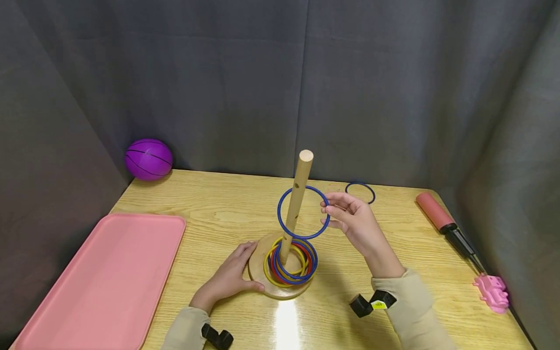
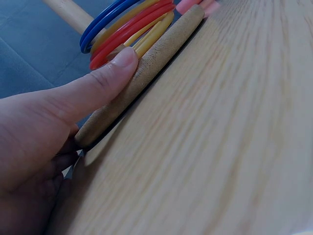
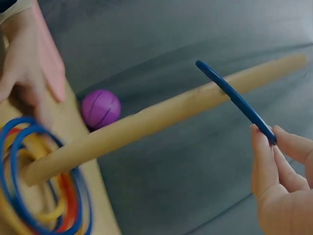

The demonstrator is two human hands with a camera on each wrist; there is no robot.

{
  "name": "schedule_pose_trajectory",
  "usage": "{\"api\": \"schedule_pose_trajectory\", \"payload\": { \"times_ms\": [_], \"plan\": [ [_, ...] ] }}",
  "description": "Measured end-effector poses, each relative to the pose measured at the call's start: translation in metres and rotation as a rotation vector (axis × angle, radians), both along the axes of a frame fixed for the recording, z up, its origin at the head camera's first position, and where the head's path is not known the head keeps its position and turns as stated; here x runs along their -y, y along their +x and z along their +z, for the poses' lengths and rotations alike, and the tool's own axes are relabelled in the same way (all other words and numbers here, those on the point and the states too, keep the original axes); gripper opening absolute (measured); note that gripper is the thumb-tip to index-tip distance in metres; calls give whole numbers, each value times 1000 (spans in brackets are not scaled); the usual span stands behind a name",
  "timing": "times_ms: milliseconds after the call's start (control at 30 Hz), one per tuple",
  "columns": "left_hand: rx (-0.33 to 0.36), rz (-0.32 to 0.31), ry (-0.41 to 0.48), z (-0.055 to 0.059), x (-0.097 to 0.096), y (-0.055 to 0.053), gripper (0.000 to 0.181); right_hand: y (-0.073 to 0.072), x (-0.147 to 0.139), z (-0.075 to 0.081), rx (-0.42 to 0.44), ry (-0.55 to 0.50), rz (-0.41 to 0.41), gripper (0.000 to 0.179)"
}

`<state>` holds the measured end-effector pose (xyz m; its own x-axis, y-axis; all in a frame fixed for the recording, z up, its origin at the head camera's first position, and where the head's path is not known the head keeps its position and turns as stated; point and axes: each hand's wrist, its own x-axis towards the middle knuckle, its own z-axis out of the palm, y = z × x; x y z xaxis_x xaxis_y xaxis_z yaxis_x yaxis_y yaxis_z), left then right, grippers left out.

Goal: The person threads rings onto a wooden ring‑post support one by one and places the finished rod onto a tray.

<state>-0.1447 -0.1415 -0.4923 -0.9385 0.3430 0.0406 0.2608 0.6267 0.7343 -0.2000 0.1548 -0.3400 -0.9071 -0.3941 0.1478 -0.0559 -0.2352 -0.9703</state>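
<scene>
A wooden ring-toss stand [image 1: 296, 204] has a tall upright peg on a round base. Several blue, red and yellow rings [image 1: 313, 257] lie stacked round the foot of the peg. My left hand [image 1: 232, 276] holds the base by its left edge, thumb on the near side in the left wrist view [image 2: 73, 103]. With thumb and fingertips, my right hand [image 1: 356, 221] pinches a blue ring [image 1: 279, 214] at its right side. That ring encircles the peg about halfway up, above the stack. In the right wrist view, the pinched ring [image 3: 244, 108] appears edge-on across the peg.
Behind my right hand, another blue ring [image 1: 374, 194] lies on the table [image 1: 218, 199]. A pink tray [image 1: 102, 287] is at left, a purple ball [image 1: 148, 159] at the far left corner. A red-and-black hand pump [image 1: 437, 214] and a pink toy [image 1: 493, 292] lie along the right edge.
</scene>
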Motion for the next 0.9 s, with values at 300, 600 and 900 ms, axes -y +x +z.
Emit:
{"api": "schedule_pose_trajectory", "payload": {
  "times_ms": [300,600,900],
  "plan": [
    [-4,2,12,0,0,1,115,-10,-5,-54,110,225,-43,19],
    [-4,5,12,1,0,1,115,-12,-3,-88,120,337,45,38],
    [1,4,9,1,0,1,115,-13,2,-99,84,459,60,35]
  ]
}}
